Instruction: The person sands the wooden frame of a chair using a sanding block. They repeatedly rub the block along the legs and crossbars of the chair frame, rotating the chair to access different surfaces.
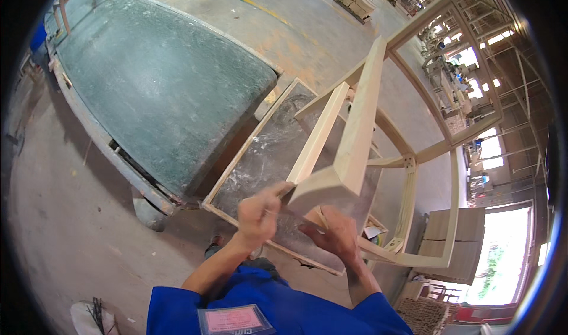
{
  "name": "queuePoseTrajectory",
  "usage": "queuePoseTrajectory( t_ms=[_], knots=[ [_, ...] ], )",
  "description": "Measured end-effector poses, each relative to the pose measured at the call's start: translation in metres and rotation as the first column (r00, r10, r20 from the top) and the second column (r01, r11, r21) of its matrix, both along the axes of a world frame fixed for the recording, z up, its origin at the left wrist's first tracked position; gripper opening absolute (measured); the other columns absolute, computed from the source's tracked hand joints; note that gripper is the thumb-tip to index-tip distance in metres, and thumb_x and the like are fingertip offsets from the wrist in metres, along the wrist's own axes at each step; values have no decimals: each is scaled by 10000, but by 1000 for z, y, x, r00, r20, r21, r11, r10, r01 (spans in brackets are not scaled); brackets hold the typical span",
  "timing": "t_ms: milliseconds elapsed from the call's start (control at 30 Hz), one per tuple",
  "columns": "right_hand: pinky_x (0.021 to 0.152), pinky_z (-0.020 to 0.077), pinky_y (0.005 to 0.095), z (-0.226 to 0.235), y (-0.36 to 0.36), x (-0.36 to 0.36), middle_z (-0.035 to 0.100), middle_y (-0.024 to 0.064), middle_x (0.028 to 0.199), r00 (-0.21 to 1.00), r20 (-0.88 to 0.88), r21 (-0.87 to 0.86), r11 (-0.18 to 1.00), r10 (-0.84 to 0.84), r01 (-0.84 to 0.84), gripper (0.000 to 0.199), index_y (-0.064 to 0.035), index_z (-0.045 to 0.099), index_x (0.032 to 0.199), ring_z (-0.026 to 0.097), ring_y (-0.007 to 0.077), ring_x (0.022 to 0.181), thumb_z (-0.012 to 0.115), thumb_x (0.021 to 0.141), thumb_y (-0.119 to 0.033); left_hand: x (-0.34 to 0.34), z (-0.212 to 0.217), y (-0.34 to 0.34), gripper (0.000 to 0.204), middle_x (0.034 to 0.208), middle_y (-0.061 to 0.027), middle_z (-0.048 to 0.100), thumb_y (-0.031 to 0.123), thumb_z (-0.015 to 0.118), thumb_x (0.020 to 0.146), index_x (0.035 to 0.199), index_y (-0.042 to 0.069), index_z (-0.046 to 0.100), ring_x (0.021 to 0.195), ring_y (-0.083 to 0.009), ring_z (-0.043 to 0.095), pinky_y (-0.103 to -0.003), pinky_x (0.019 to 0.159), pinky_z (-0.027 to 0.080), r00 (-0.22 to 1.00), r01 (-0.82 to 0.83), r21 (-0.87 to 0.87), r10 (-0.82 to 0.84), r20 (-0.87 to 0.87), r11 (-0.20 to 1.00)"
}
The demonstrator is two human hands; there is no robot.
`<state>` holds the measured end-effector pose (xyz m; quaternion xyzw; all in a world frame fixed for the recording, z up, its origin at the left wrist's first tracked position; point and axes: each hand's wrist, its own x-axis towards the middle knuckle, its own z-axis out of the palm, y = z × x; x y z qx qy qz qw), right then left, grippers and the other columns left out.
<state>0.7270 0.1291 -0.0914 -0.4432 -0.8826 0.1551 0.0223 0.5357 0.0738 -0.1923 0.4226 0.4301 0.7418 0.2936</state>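
A pale unfinished wooden chair frame [361, 128] is tilted up in front of me, its near corner close to my chest. My left hand [260, 211] is closed, fingers pinched against the left end of the frame's near rail, possibly on a small piece of sandpaper; I cannot tell for sure. My right hand [334, 234] grips the frame from underneath, just below the same corner. Both forearms come out of blue sleeves at the bottom edge.
A large workbench with a worn green-grey top [160, 81] stands to the left. Beside it lies a smaller dusty wood-framed panel [266, 151]. Concrete floor around. Stacked wooden parts [452, 240] at the right, pallets [358, 1] far back.
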Motion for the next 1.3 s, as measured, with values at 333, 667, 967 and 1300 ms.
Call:
queuePoseTrajectory(
  t_ms=[333, 667, 967, 1300],
  knots=[
    [920, 531, 353, 24, -51, -15, 699, 196, 1166, 627, -779, -33, 996, 23, -78, 391, 13, 626, 1268, 693, 309, 1024, 705, 908, -117, 39, 95, -51, 404, 973, -137, 665, 425, 434, 1073, 1149, 45, 544, 789, -251, 677, -402, 701, 565, 830, 35, -129, 43, 556, 991],
    [633, 524, 358, 35, 20, -33, 689, 227, 966, 363, -931, 19, 989, -35, 144, 245, 35, 663, 1173, 695, 300, 733, 597, 953, -51, -4, 204, 23, 390, 1332, -169, 627, 217, 490, 1046, 1334, -25, 591, 1282, -266, 559, -364, 1085, 421, 705, -287, 267, 392, -591, 920],
    [711, 578, 438, 15, -4, -53, 669, 214, 1049, 477, -857, 262, 962, 193, 80, 375, 35, 565, 1234, 675, 405, 819, 617, 863, 24, -15, 233, 161, 703, 1610, -178, 328, 553, 413, 1032, 1497, 27, 438, 1500, -285, 295, -376, 1210, 223, 507, 87, -422, -405, -761, 902],
    [713, 590, 433, 12, -1, -51, 633, 198, 1188, 587, -784, 280, 959, 201, 45, 665, 24, 460, 1388, 688, 371, 913, 623, 744, 52, -12, 234, 165, 699, 1655, -172, 225, 626, 412, 1008, 1373, 61, 606, 1485, -339, 324, -405, 1181, 282, 365, 46, -480, -462, -808, 876]
  ],
)
